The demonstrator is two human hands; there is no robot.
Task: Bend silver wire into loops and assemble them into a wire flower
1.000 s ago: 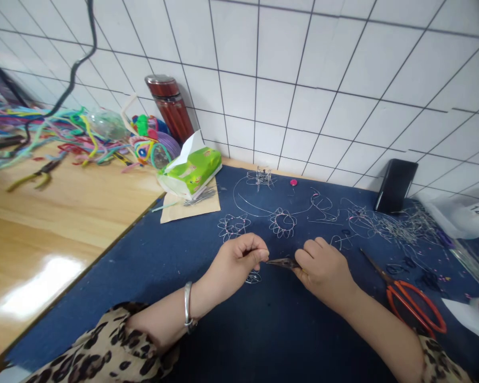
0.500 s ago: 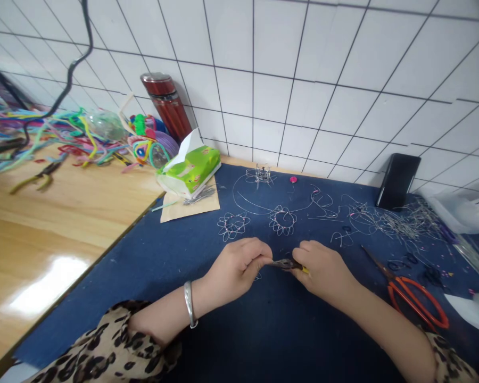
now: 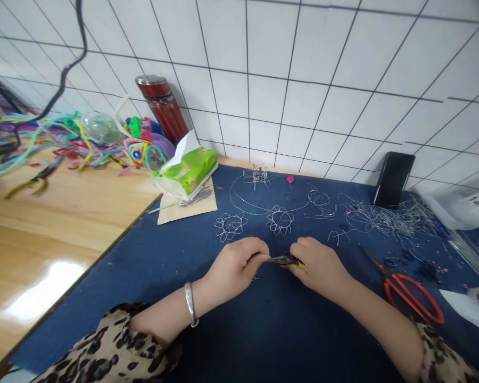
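My left hand [image 3: 236, 265] is pinched shut on a small looped wire piece [image 3: 256, 276] that hangs just under its fingers, over the dark blue cloth [image 3: 175, 255]. My right hand [image 3: 318, 265] is closed round small pliers [image 3: 284, 260] with a yellow handle tip; their jaws point left and meet the left fingertips. A silver bangle sits on my left wrist. Two finished wire flowers [image 3: 230, 225] [image 3: 280, 220] lie just beyond the hands.
Orange-handled scissors [image 3: 407, 292] lie at the right. Tangled loose wire [image 3: 387, 218] and a black phone [image 3: 393, 178] sit at the back right. A green tissue pack [image 3: 187, 173], a red flask [image 3: 162, 108] and coloured pipe cleaners [image 3: 64, 138] stand on the wooden table [image 3: 43, 229] at left.
Both hands have drawn closer together and slightly away from me; the plier jaws now touch the left fingertips. The wire piece is more hidden under the left hand.
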